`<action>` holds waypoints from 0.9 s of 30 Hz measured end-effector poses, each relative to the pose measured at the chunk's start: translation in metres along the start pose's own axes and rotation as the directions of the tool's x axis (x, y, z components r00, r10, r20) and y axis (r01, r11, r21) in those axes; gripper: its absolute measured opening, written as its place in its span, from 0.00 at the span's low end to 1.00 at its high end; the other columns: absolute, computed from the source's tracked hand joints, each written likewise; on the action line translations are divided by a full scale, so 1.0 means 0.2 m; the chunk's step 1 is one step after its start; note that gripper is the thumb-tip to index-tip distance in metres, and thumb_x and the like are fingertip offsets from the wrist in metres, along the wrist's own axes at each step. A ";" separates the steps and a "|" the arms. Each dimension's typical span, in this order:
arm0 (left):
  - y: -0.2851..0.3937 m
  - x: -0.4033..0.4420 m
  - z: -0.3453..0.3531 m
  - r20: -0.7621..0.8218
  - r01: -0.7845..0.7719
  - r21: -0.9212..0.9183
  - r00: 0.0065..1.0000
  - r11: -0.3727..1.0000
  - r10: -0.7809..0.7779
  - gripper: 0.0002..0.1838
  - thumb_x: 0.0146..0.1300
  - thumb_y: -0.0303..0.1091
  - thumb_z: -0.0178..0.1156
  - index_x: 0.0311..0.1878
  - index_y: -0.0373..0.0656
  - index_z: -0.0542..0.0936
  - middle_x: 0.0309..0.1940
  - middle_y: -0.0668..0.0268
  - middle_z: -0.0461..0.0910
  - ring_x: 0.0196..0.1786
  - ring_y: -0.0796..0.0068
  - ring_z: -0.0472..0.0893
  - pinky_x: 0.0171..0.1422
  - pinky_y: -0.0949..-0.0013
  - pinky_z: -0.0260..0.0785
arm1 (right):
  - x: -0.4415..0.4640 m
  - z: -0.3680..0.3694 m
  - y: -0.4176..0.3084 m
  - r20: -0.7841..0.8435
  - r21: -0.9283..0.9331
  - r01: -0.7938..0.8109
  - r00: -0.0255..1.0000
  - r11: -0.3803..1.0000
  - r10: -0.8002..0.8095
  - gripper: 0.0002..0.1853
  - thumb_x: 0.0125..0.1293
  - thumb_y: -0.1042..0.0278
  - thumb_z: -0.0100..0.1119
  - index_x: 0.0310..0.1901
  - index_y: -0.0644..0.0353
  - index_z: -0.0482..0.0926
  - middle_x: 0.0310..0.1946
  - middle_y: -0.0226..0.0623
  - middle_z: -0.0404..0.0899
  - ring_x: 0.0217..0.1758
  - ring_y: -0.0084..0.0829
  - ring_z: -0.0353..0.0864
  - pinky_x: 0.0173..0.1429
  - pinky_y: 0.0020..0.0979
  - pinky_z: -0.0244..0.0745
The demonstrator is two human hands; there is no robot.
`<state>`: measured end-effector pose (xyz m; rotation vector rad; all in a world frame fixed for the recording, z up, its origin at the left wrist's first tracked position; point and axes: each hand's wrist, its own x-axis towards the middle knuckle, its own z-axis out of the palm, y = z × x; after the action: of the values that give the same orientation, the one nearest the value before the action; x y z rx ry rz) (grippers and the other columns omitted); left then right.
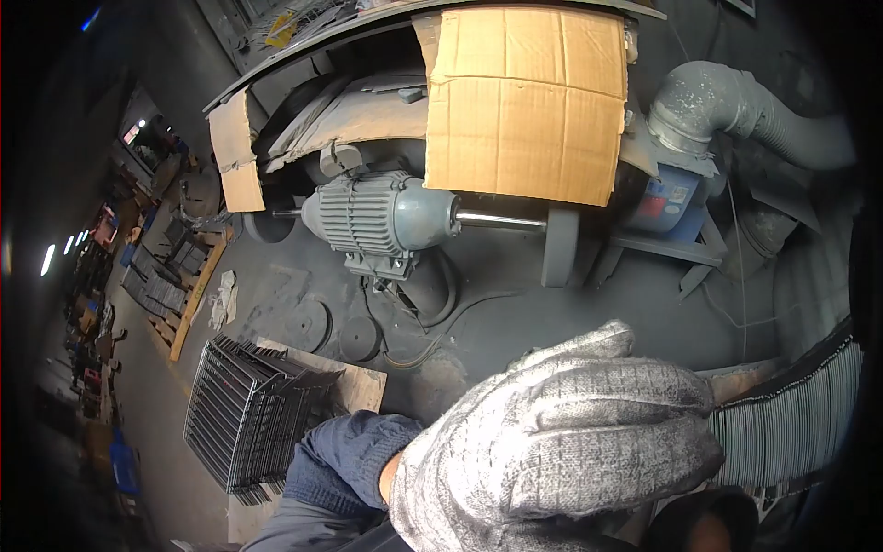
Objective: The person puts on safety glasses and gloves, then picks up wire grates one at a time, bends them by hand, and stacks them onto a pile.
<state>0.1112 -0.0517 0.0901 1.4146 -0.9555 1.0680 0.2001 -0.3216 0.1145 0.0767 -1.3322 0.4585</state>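
My left hand (561,442), in a grey-white knitted glove, reaches across the lower middle from a dark blue sleeve (354,455). Its fingers stretch to the right, side by side and slightly bent, and the thumb stands apart above them. No held thing shows; the underside of the hand is hidden. Beyond the fingertips stands a row of thin, dark-edged slats or racks (786,428). A dark rounded shape (681,524) with a skin-toned patch sits at the bottom right; I cannot make out what it is. My right hand cannot be made out.
A grey motor (382,216) with a shaft and wheel (561,247) stands ahead, under hanging cardboard (529,106). A ribbed duct (773,120) runs at the right. Stacked black wire racks (253,414) stand at the left, near a loaded pallet (198,299). Discs (360,339) lie on the floor.
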 end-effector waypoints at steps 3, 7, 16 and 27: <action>-0.01 0.10 -0.09 0.119 -0.015 0.011 0.993 1.000 0.014 0.33 0.70 0.47 0.69 0.62 0.23 0.78 0.51 0.42 0.83 0.53 0.45 0.84 0.57 0.49 0.76 | 0.00 0.00 0.08 -0.012 -0.150 0.029 0.999 0.988 -0.031 0.15 0.77 0.70 0.50 0.57 0.62 0.83 0.50 0.49 0.86 0.43 0.38 0.86 0.43 0.38 0.78; -0.03 0.09 -0.09 0.118 -0.053 0.080 0.992 0.995 0.044 0.34 0.69 0.48 0.69 0.66 0.27 0.77 0.55 0.43 0.82 0.54 0.45 0.82 0.56 0.49 0.76 | -0.01 0.00 0.16 -0.015 -0.321 0.046 0.998 0.946 -0.053 0.15 0.78 0.69 0.50 0.56 0.61 0.83 0.50 0.48 0.85 0.43 0.37 0.86 0.44 0.37 0.78; 0.03 0.07 -0.12 0.124 0.004 0.107 0.992 0.994 -0.018 0.39 0.68 0.46 0.70 0.75 0.33 0.68 0.66 0.44 0.75 0.65 0.52 0.77 0.66 0.56 0.73 | -0.02 0.02 0.23 0.007 -0.601 0.095 0.993 0.794 -0.114 0.14 0.78 0.65 0.50 0.55 0.59 0.84 0.50 0.45 0.85 0.43 0.34 0.85 0.47 0.36 0.77; 0.08 -0.01 -0.14 0.034 0.291 -0.193 0.957 0.937 -0.290 0.36 0.68 0.37 0.69 0.75 0.35 0.68 0.69 0.46 0.74 0.71 0.58 0.76 0.74 0.63 0.70 | -0.01 0.05 0.24 0.177 -0.888 0.253 0.959 0.383 -0.223 0.14 0.79 0.61 0.51 0.53 0.57 0.84 0.49 0.41 0.85 0.43 0.31 0.84 0.50 0.34 0.77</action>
<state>0.0916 -0.0250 0.0940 1.3446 -0.8010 0.7304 0.1736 -0.2819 0.1051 -0.6493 -1.4128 -0.5917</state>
